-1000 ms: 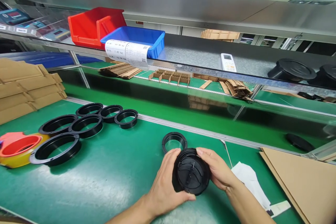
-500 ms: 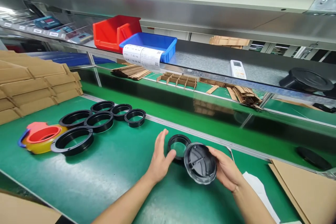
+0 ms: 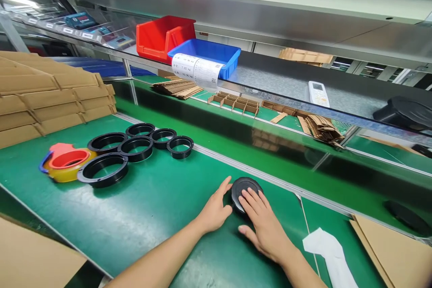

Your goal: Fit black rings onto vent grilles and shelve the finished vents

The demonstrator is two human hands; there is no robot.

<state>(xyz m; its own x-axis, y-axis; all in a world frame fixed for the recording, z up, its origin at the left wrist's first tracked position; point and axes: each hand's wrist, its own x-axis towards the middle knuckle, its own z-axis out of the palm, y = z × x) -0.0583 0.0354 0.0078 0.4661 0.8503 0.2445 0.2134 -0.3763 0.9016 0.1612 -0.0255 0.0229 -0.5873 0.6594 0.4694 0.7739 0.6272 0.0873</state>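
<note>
A round black lid [image 3: 240,185] lies face down on the green bench, where the small black ring stood; the ring beneath is mostly hidden. My right hand [image 3: 265,227] rests flat on top of the lid, fingers stretched out. At the lid's left edge is my left hand [image 3: 216,209], fingers apart and slightly curved, holding nothing; whether its fingertips touch the rim I cannot tell. Several black flanged rings [image 3: 123,172] of different sizes stand grouped to the left. Next to them sits a red and blue tape dispenser [image 3: 69,158] with a yellow roll.
Folded cardboard [image 3: 50,85] is stacked at the left. On the shelf above are a red bin [image 3: 151,40], a blue bin [image 3: 232,65], a white remote [image 3: 318,94] and a black round part [image 3: 401,112]. White paper [image 3: 326,247] and cardboard sheets [image 3: 398,247] lie at the right.
The black lid, held up in my right hand before, is now turned over and down on the ring. My right hand has moved from its side to flat on top.
</note>
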